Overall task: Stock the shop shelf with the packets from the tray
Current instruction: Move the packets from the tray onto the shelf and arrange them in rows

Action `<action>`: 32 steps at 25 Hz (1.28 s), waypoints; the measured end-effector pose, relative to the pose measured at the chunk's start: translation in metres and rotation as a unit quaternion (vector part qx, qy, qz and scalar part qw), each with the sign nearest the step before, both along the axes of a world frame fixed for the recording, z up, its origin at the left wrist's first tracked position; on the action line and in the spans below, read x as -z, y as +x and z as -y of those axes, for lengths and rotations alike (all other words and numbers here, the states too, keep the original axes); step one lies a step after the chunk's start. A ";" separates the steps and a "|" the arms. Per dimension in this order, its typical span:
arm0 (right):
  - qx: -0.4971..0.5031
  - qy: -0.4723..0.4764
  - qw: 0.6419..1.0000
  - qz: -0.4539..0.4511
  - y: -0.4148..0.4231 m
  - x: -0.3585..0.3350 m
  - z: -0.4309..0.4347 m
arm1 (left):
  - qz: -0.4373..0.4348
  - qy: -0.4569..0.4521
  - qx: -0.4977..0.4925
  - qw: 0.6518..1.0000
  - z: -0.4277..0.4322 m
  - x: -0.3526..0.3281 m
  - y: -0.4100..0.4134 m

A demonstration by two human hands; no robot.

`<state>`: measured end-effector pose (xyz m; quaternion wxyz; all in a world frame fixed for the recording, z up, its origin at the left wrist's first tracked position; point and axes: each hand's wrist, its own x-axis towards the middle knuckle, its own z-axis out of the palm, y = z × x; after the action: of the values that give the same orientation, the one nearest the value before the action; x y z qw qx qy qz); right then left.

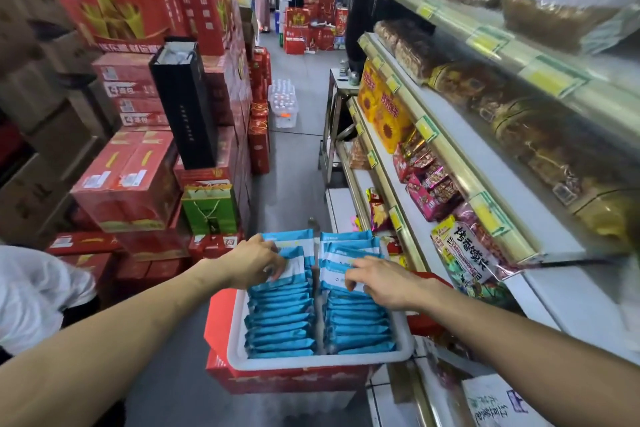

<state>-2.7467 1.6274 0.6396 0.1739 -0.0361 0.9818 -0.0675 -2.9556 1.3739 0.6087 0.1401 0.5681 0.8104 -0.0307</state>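
A white tray sits on a red carton in the aisle. It holds two rows of blue and white packets standing on edge. My left hand reaches into the far end of the left row, its fingers curled over the tops of the packets. My right hand is at the far end of the right row, fingers bent round a few packets. The shop shelf runs along the right in tiers, with snack bags on it.
Stacks of red cartons and a black gift bag line the left side. A green bag stands beside the tray. A person in white is at the left edge. Water bottle packs lie farther down the aisle.
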 end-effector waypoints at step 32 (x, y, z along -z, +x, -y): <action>0.456 0.139 0.843 -0.248 0.301 -0.383 -0.182 | 0.180 0.262 0.380 0.869 -0.344 -0.456 0.099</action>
<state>-2.4460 1.8092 1.0228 -0.1225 0.4250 0.8968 0.0093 -2.8562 1.7184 1.0651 0.1072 0.8438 0.4707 0.2343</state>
